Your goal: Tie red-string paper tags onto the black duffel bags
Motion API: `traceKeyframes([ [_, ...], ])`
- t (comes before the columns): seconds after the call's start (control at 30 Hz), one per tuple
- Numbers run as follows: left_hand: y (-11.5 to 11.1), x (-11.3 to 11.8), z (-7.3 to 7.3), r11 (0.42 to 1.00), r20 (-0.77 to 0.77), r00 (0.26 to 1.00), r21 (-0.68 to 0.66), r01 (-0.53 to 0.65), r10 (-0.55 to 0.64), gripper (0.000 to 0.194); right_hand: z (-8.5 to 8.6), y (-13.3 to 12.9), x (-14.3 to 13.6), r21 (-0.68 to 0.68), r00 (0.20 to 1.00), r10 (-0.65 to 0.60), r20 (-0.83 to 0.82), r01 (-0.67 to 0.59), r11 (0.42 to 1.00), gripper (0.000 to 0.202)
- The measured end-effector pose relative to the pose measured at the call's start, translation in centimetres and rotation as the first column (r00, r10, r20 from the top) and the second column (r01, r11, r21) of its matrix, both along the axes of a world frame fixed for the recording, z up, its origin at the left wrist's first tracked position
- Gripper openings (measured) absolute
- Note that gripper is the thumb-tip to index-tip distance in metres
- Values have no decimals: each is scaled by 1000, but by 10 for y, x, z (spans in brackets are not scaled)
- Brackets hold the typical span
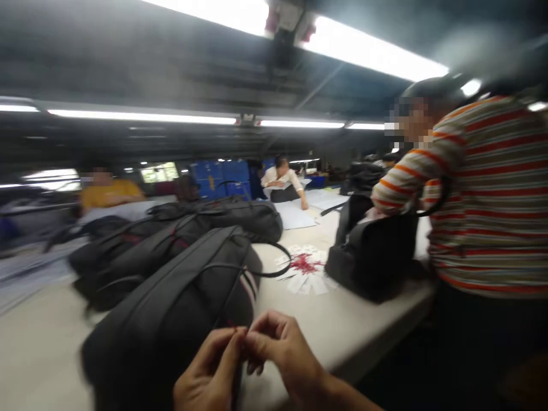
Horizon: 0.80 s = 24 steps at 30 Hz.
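My left hand (212, 374) and my right hand (280, 354) meet at the bottom of the view, fingertips pinched together on a thin red string (237, 329) at the near end of a black bag (180, 308). The bag lies on its side on a pale table (363, 337). More black bags (171, 240) lie in a row behind it. A fan of white tags with red strings (306, 268) rests on the table beyond my hands.
A person in a striped shirt (483, 194) stands at the right, leaning on another black bag (372, 257). Further back, a person in white (282, 182) bends over sheets, and a person in yellow (107, 191) sits at the left.
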<state>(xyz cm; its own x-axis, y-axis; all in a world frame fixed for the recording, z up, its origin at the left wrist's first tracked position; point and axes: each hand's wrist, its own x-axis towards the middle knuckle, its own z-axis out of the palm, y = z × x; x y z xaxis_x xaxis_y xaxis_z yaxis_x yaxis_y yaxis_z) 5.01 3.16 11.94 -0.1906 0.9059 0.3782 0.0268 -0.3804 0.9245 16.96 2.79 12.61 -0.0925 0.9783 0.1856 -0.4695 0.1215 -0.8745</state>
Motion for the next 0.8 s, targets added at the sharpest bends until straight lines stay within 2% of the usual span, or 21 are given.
traceKeyframes([
  [0.03, -1, -7, 3, 999, -13, 1000, -23, 23, -24, 36, 1, 3, -8, 0, 1000, 4, -24, -4, 1000, 50],
  [0.27, -6, -33, 19, 994, -66, 996, -88, -60, 54, 30, -4, 15, -42, 36, 991, 96, -90, -93, 995, 41],
  [0.47, -8, -36, 22, 997, -115, 991, -46, -69, 63, 24, -6, 18, -45, 54, 989, 108, -100, -103, 993, 38],
  [0.63, -8, -28, 22, 998, -26, 998, -29, -57, 56, 23, 0, 20, -39, 30, 980, 118, -162, -115, 993, 41],
  [0.7, -6, -31, 31, 995, -40, 995, 18, -93, 94, 22, 3, 26, -33, 11, 982, 95, -166, -94, 995, 43],
  [0.8, 5, -43, 55, 978, -127, 975, 132, -164, 181, 21, 8, 45, -25, -30, 988, 40, -147, -45, 999, 47],
])
